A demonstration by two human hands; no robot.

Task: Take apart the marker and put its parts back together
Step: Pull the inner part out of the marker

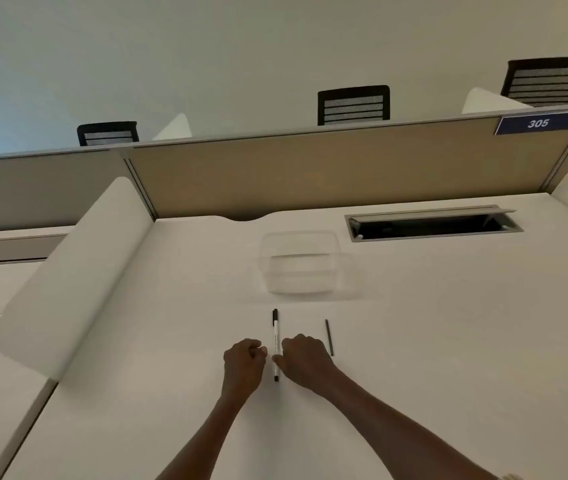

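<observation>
Left hand (243, 358) — fingers curled together in a loose fist, knuckles down on the white worktop (448, 358), holding nothing visible. Marker (276, 344) — flat on the worktop toward its near edge, black cap pointing away. Right hand (301, 355) — fingers curled together, a fingertip touching the barrel. Thin dark rod (329, 337) — just right. Clear container (301, 268) — behind.
</observation>
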